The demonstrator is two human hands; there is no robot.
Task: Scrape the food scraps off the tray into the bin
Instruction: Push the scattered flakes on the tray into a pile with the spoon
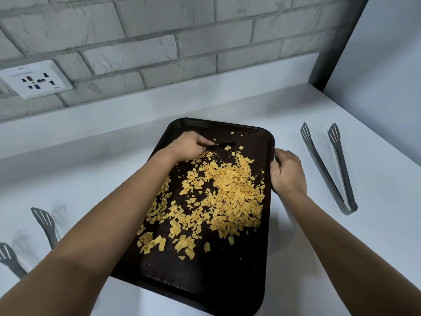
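A: Where is the tray sitting?

B: It's lying flat on the counter, scraps heaped mid-tray. Your right hand is gripping its right rim; your left hand is curling its fingers round a dark scraper.

A: How are the scraps going to handle?

B: They're looking light, dry and brittle, likely scattering. No bin is showing. I'd keep holding the stiff rim.

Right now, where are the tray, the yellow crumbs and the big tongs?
tray (205, 288), head view, bare near floor.
yellow crumbs (230, 185), head view, thickest heap.
big tongs (328, 174), head view, left arm's middle.
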